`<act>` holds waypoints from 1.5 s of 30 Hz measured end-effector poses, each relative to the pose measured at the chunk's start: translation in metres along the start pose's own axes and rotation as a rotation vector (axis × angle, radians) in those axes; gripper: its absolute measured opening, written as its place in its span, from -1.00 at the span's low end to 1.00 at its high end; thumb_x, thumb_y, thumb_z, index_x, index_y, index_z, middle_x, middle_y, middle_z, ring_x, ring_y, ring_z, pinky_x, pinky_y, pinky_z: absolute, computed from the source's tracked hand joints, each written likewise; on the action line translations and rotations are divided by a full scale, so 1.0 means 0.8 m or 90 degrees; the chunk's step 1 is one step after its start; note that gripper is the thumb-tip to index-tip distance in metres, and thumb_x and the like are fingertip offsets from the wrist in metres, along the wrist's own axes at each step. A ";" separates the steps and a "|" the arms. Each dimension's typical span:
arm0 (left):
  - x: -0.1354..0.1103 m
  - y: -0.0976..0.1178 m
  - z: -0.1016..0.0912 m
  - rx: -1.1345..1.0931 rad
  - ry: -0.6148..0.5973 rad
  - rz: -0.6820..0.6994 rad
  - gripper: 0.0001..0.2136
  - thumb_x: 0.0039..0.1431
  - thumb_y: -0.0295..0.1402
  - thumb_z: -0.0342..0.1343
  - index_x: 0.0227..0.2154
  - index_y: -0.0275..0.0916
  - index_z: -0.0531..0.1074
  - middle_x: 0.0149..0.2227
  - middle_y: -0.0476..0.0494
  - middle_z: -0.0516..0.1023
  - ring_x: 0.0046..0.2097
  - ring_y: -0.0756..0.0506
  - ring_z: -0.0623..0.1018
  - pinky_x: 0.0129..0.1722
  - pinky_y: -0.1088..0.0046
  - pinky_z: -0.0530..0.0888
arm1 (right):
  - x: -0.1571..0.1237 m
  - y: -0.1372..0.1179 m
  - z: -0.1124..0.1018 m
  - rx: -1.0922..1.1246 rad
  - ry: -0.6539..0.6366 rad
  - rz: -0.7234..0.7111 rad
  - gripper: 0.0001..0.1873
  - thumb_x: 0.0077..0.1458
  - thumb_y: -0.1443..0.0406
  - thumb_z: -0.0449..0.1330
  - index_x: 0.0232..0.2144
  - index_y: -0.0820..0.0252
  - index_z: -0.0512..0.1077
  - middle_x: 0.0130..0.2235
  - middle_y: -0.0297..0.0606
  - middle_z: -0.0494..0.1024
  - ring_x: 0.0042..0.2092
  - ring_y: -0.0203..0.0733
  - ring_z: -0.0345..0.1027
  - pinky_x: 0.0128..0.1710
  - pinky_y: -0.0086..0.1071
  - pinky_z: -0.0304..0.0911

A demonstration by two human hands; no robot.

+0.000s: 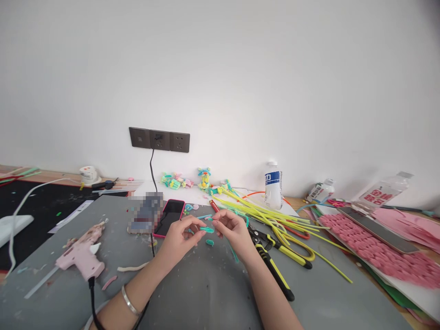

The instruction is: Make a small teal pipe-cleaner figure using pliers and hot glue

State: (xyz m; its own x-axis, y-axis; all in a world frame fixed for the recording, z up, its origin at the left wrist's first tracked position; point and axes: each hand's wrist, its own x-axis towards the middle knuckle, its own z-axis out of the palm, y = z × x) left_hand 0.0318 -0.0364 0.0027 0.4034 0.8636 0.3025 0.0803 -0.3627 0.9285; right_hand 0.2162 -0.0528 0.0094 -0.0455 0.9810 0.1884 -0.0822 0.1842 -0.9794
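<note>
My left hand [186,236] pinches a small bent piece of teal pipe cleaner [207,229] between thumb and fingers. Close beside it, my right hand [231,230] has thumb and forefinger pressed together; whatever is in that pinch is too small to tell. Below the fingertips, a curled teal pipe cleaner loop [209,242] rests on the grey mat [202,288]. Another teal stem [234,254] shows partly behind my right wrist. Wire-cutting pliers [271,266] with yellow and black handles lie right of my right hand.
Long yellow pipe cleaners [275,217] spread to the right. At left lies a pink glue gun [80,256]; its cord passes under my left arm. Two phones, one a pink-edged phone [170,215], lie behind my left hand. A bottle [273,185] and small colourful figures [204,178] stand by the wall.
</note>
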 end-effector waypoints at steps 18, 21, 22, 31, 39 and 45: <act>-0.002 -0.001 0.001 -0.056 0.014 -0.027 -0.85 0.13 -0.29 0.20 -0.29 -0.25 0.54 -0.39 -0.08 0.54 -0.36 -0.06 0.55 -0.39 0.47 0.57 | -0.004 0.001 0.019 0.053 -0.084 0.028 -0.64 -0.03 0.07 0.39 -0.49 0.16 0.37 -0.44 -0.37 0.41 -0.37 -0.24 0.34 -0.35 -0.38 0.21; -0.002 -0.001 0.000 -0.057 0.018 -0.009 -0.85 0.13 -0.30 0.21 -0.28 -0.24 0.55 -0.36 -0.10 0.56 -0.34 -0.07 0.56 -0.39 0.46 0.57 | -0.005 -0.001 0.019 0.051 -0.090 0.033 -0.64 -0.02 0.05 0.38 -0.48 0.16 0.38 -0.44 -0.36 0.42 -0.38 -0.24 0.33 -0.37 -0.38 0.21; -0.001 -0.001 0.000 -0.054 0.017 -0.002 -0.86 0.13 -0.30 0.21 -0.29 -0.23 0.56 -0.36 -0.11 0.56 -0.33 -0.08 0.56 -0.38 0.46 0.57 | -0.005 -0.001 0.019 0.049 -0.090 0.034 -0.64 -0.01 0.05 0.37 -0.48 0.17 0.38 -0.45 -0.37 0.42 -0.39 -0.25 0.32 -0.39 -0.39 0.19; 0.000 -0.008 -0.009 -0.113 0.065 -0.015 -0.82 0.11 -0.22 0.26 -0.36 -0.24 0.55 -0.45 -0.09 0.60 -0.39 -0.08 0.60 -0.36 0.46 0.55 | -0.008 -0.001 0.011 -0.019 -0.089 -0.042 -0.72 0.07 0.08 0.32 -0.34 0.14 0.43 -0.36 -0.31 0.42 -0.39 -0.25 0.29 -0.42 -0.38 0.16; 0.001 -0.001 -0.009 -0.097 0.105 -0.001 -0.81 0.08 -0.21 0.28 -0.40 -0.25 0.54 -0.48 -0.09 0.62 -0.43 -0.09 0.61 -0.40 0.43 0.55 | -0.006 0.002 0.009 -0.160 -0.015 -0.156 -0.76 0.16 0.10 0.22 -0.39 0.14 0.48 -0.39 -0.27 0.39 -0.40 -0.20 0.26 -0.44 -0.35 0.18; 0.003 0.005 -0.010 -0.130 0.096 -0.014 -0.77 0.07 -0.18 0.29 -0.43 -0.26 0.54 -0.52 -0.07 0.60 -0.47 -0.06 0.58 -0.42 0.44 0.55 | -0.011 -0.005 0.006 -0.171 -0.056 -0.142 -0.77 0.21 0.12 0.19 -0.38 0.14 0.43 -0.38 -0.30 0.39 -0.41 -0.24 0.22 -0.43 -0.37 0.14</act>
State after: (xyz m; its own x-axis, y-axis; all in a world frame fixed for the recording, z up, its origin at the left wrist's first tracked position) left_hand 0.0260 -0.0329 0.0089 0.2624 0.9183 0.2964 -0.1038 -0.2785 0.9548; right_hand 0.2120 -0.0621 0.0118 -0.1429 0.9083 0.3933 0.1640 0.4136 -0.8956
